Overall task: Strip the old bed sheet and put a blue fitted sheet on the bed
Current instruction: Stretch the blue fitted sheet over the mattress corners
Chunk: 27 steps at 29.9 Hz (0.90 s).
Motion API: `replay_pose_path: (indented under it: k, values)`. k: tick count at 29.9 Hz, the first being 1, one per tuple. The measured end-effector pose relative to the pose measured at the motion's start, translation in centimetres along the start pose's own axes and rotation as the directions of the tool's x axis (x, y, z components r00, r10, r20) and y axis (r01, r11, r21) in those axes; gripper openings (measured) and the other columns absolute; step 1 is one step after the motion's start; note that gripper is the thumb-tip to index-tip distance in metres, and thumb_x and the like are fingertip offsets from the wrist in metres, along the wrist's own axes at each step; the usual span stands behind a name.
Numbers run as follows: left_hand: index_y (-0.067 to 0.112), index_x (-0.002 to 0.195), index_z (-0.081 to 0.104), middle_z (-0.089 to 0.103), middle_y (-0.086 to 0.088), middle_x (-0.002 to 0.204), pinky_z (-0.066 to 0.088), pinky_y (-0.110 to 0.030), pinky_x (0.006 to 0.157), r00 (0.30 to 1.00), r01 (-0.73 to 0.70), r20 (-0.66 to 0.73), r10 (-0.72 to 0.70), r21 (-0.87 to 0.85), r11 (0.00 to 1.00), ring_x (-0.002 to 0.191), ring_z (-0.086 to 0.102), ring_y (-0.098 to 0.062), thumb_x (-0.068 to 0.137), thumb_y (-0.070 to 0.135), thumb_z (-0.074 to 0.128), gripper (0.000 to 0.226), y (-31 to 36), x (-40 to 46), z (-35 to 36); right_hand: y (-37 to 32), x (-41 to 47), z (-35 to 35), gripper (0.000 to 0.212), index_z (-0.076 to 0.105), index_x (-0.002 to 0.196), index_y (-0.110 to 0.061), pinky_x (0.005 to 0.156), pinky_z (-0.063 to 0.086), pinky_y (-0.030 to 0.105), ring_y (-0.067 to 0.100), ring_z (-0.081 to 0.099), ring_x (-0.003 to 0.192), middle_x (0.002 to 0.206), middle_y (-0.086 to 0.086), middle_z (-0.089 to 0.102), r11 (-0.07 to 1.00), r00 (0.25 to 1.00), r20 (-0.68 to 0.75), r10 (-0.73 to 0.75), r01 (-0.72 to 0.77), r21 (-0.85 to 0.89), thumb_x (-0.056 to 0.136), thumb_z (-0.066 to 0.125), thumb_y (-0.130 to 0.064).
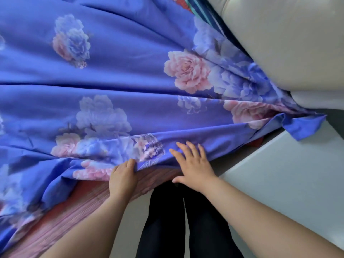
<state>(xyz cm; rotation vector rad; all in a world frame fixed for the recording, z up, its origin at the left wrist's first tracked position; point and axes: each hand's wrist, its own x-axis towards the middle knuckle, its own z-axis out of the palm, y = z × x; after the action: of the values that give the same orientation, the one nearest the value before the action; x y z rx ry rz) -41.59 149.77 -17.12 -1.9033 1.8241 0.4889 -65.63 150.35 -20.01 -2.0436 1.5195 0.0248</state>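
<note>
A blue sheet [130, 75] printed with pink and pale blue flowers covers most of the bed, wrinkled toward the right. Its near edge hangs over the side of the bed, where a red and pink striped mattress side [89, 198] shows below. My left hand [122, 178] grips that near edge, fingers curled over the fabric. My right hand [193, 164] lies flat on the sheet just to the right, fingers spread and straight. A loose corner of the sheet [301, 125] lies at the right on a white surface.
A padded beige headboard [279, 40] rises at the upper right. A white surface [288, 174] stands beside the bed on the right. Striped fabric [189, 4] shows at the top behind the sheet. My dark-clad legs [178, 220] stand against the bedside.
</note>
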Motion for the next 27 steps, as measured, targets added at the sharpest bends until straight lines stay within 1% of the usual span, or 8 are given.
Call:
replay_pose_path:
  k: [2, 6, 10, 18, 20, 23, 24, 27]
  values:
    - [0.014, 0.09, 0.048, 0.066, -0.015, 0.084, 0.042, -0.038, 0.065, 0.997, 0.038, 0.07, -0.035, -0.05, 0.998, 0.079, 0.062, -0.038, 0.087, 0.016, 0.048, 0.004, 0.1, -1.0, -0.2, -1.8, 0.0, 1.3, 0.078, 0.064, 0.117, -0.026, 0.1, 0.035, 0.06, 0.036, 0.053, 0.12, 0.131, 0.006, 0.056, 0.994, 0.998, 0.029, 0.055, -0.052, -0.098, 0.045, 0.083, -0.05]
    - [0.017, 0.099, 0.047, 0.067, -0.004, 0.097, 0.038, -0.036, 0.062, 0.976, -0.128, 0.176, 0.129, -0.017, 0.992, 0.091, 0.064, -0.035, 0.084, 0.058, 0.055, 0.044, -0.3, -4.0, 0.8, -2.9, -0.1, 2.6, 0.018, 0.066, 0.085, -0.025, 0.082, 0.038, 0.039, 0.026, 0.057, 0.086, 0.093, 0.0, 0.062, 0.993, 0.955, -0.28, 0.1, -0.113, -0.034, 0.067, 0.063, -0.021]
    - [0.022, 0.109, 0.042, 0.054, -0.001, 0.112, 0.039, -0.036, 0.059, 0.958, -0.181, 0.233, 0.164, 0.054, 0.982, 0.087, 0.063, -0.035, 0.092, 0.027, 0.047, 0.019, -2.5, -5.6, 3.5, -3.4, -2.7, 5.0, 0.023, 0.062, 0.079, -0.024, 0.059, 0.044, 0.033, 0.023, 0.061, 0.065, 0.067, -0.004, 0.059, 0.998, 0.994, -0.094, 0.049, -0.052, -0.029, 0.071, 0.041, -0.02]
    - [0.024, 0.096, 0.049, 0.064, -0.002, 0.11, 0.043, -0.033, 0.074, 0.927, -0.106, 0.356, 0.118, -0.053, 0.993, 0.102, 0.06, -0.028, 0.089, 0.034, 0.045, 0.013, -5.9, -5.8, 5.3, -5.1, -3.7, 6.0, 0.033, 0.053, 0.12, -0.021, 0.098, 0.036, 0.04, 0.028, 0.048, 0.118, 0.121, 0.006, 0.053, 0.909, 0.875, 0.247, 0.417, -0.402, -0.111, 0.09, 0.04, -0.014]
    - [0.025, 0.117, 0.051, 0.061, -0.002, 0.124, 0.043, -0.029, 0.087, 0.812, -0.12, 0.54, 0.222, -0.218, 0.969, 0.114, 0.057, -0.023, 0.091, 0.044, 0.049, 0.032, -6.1, -5.6, 5.5, -5.4, -3.1, 5.7, 0.038, 0.047, 0.126, -0.018, 0.105, 0.033, 0.042, 0.029, 0.043, 0.125, 0.131, 0.008, 0.046, 0.875, 0.791, 0.378, 0.481, -0.461, -0.148, 0.089, 0.037, -0.014]
    - [0.029, 0.149, 0.023, 0.034, 0.003, 0.151, 0.03, -0.024, 0.107, 0.325, -0.092, 0.906, 0.272, -0.256, 0.962, 0.135, 0.038, -0.015, 0.088, 0.055, 0.055, 0.073, -5.1, -6.8, 5.3, -5.9, -1.9, 4.4, 0.038, 0.051, 0.125, -0.017, 0.103, 0.037, 0.041, 0.03, 0.047, 0.125, 0.134, 0.01, 0.048, 0.872, 0.73, 0.492, 0.474, -0.467, -0.147, 0.089, 0.038, -0.014]
    - [0.03, 0.149, 0.023, 0.031, 0.004, 0.152, 0.03, -0.028, 0.11, 0.245, -0.154, 0.944, 0.222, -0.188, 0.97, 0.136, 0.035, -0.016, 0.087, 0.059, 0.054, 0.076, -4.9, -7.1, 5.4, -5.9, -1.4, 3.6, 0.035, 0.056, 0.12, -0.02, 0.099, 0.041, 0.038, 0.029, 0.052, 0.121, 0.131, 0.008, 0.053, 0.852, 0.738, 0.462, 0.491, -0.518, -0.077, 0.089, 0.04, -0.014]
    - [0.019, 0.137, 0.049, 0.048, -0.002, 0.142, 0.036, -0.032, 0.107, 0.387, -0.281, 0.9, 0.2, -0.092, 0.955, 0.129, 0.046, -0.02, 0.091, 0.052, 0.049, 0.056, -3.5, -6.6, 5.6, -4.7, 0.1, 0.9, 0.029, 0.061, 0.105, -0.026, 0.083, 0.044, 0.032, 0.027, 0.058, 0.107, 0.119, 0.001, 0.061, 0.69, 0.747, 0.186, 0.638, -0.662, 0.293, 0.089, 0.042, -0.012]
